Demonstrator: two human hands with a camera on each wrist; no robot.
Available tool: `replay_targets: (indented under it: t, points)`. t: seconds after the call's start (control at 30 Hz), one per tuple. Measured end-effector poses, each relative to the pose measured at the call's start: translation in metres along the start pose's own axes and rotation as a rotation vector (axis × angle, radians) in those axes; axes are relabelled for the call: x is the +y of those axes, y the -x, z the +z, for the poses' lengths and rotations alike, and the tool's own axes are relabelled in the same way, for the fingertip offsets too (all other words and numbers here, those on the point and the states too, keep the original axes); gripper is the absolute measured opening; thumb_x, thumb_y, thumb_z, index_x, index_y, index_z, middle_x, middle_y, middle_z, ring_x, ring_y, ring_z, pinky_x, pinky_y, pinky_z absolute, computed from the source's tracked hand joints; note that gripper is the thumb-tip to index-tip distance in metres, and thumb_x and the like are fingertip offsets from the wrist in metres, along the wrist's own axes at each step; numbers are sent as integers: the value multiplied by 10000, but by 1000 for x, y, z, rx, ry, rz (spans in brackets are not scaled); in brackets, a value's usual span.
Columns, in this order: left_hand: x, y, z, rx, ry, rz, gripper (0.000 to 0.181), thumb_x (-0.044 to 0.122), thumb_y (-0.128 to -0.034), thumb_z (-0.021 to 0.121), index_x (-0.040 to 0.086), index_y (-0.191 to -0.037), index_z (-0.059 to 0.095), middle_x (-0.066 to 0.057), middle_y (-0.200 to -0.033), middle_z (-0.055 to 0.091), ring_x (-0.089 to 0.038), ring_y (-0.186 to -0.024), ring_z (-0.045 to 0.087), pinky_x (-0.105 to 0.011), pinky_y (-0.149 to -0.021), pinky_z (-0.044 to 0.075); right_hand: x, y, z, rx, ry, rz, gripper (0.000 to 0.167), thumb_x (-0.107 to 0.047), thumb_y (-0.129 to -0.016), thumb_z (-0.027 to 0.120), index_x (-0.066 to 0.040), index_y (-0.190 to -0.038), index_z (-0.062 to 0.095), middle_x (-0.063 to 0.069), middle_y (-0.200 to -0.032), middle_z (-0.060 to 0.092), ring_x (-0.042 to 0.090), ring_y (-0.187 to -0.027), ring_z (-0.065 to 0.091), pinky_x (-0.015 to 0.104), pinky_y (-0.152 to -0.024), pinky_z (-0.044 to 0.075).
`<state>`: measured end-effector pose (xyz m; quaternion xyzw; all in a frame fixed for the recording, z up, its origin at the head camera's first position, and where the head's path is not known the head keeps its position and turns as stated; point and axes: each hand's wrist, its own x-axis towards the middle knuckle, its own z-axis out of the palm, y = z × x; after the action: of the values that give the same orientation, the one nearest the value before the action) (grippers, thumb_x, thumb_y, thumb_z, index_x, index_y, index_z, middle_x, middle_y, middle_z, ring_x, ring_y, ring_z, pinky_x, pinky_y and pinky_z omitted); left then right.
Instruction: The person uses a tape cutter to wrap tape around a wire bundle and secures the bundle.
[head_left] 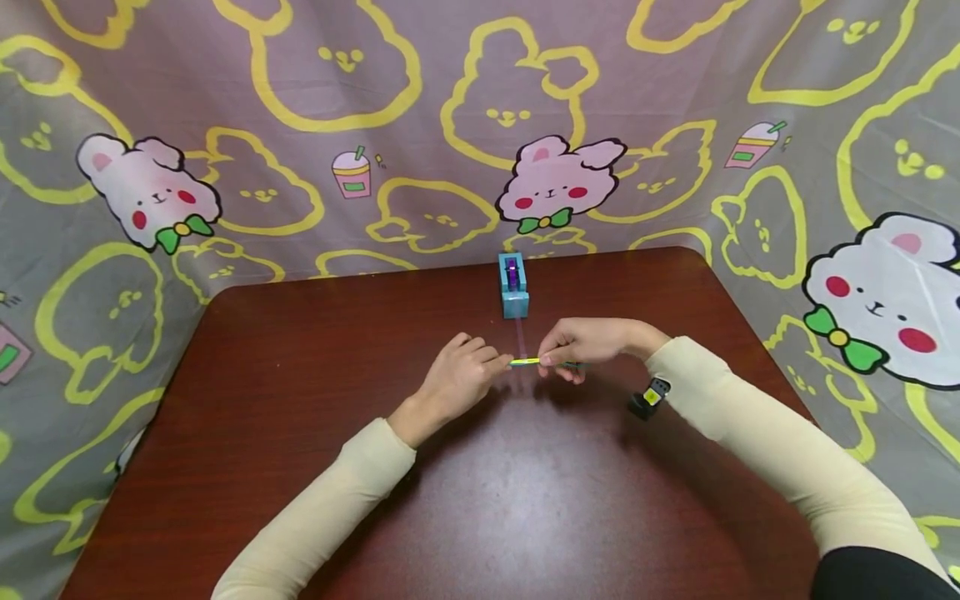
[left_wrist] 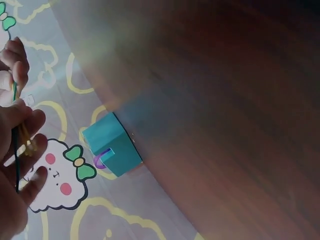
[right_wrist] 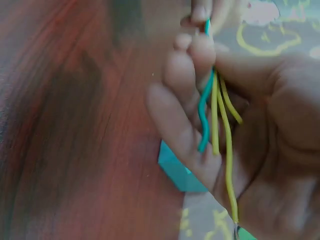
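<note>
In the head view both hands meet over the table, with a thin bundle of yellow and green wires [head_left: 527, 362] stretched between them. My left hand [head_left: 463, 375] pinches the bundle's left end. Close by, my right hand [head_left: 572, 343] grips it between thumb and fingers. Loose ends of the yellow wires [right_wrist: 228, 155] and a wavy green wire [right_wrist: 202, 117] spread over the right palm in the right wrist view. A clear strip of tape [head_left: 521, 332] runs from the blue tape dispenser [head_left: 514, 305] to the wires between the hands.
The dispenser, with a purple roll [head_left: 512, 273], stands near the back edge of the brown wooden table [head_left: 360, 358]. A patterned cloth [head_left: 450, 108] hangs behind and beside the table. A small black device [head_left: 647, 402] is at the right wrist.
</note>
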<state>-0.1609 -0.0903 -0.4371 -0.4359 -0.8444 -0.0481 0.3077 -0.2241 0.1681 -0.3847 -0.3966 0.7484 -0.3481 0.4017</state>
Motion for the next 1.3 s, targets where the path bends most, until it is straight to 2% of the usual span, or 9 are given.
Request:
replay_targets:
  t: [0.17,0.27,0.43,0.57,0.7,0.83,0.97,1.2,1.3]
  points:
    - [0,-3,-2,-19,218,-130,148,165,-868,811,123,-1009,802,30,-836,722,-142,-718,639,-320,-629,440,-13,7,14,197,337,-62,200,-120,-1048,551,-138,-897,682,-3,-651,597,122,-572,563,348,-585,536]
    - [-1,-6,-4,-101,367,-251,163,173,-866,817,121,-1020,805,39,-858,731,-108,-723,651,-321,-633,484,-14,9,24,309,551,-78,163,-129,-1030,590,-161,-894,673,-74,-666,573,66,-581,514,279,-585,489]
    - [-13,-16,-6,-370,764,-527,177,231,-902,784,98,-1017,802,1,-816,728,-116,-647,593,-298,-584,469,-7,9,37,473,833,-145,76,-93,-985,652,-120,-990,723,-87,-809,653,56,-691,572,296,-648,526]
    - [-33,-21,0,-601,1176,-698,374,330,-1012,629,-16,-1042,767,-110,-778,721,-162,-589,590,-331,-577,495,3,8,42,572,986,-229,169,-12,-906,722,-52,-1071,723,-15,-848,672,114,-714,617,319,-638,547]
    - [-50,-18,13,-767,1454,-835,559,392,-1086,436,-89,-1125,716,-115,-813,714,-168,-635,628,-329,-648,530,13,6,47,619,1151,-294,282,69,-839,738,-17,-1105,702,41,-846,665,167,-718,624,324,-633,546]
    - [-57,-15,23,-851,1582,-852,543,346,-1104,395,-109,-1178,682,-95,-823,679,-180,-695,630,-307,-677,529,19,5,52,639,1250,-341,303,78,-839,738,2,-1128,690,63,-843,663,194,-723,621,323,-634,536]
    - [-57,-15,26,-855,1627,-812,497,305,-1095,438,-125,-1184,670,-85,-777,652,-188,-724,612,-310,-691,528,24,4,55,652,1291,-341,319,70,-832,747,5,-1138,685,66,-845,652,209,-731,615,326,-661,534]
    - [-53,-20,23,-817,1616,-753,369,171,-1052,550,-162,-1168,657,-29,-692,620,-136,-686,563,-290,-692,492,26,5,55,653,1311,-335,323,66,-832,739,-1,-1142,677,61,-849,644,212,-746,623,333,-693,538]
    - [-52,-22,21,-781,1554,-729,327,133,-1033,582,-163,-1139,670,-17,-667,612,-121,-668,553,-274,-674,472,24,6,53,655,1235,-336,310,76,-835,724,-22,-1126,683,36,-821,630,188,-715,595,320,-644,520]
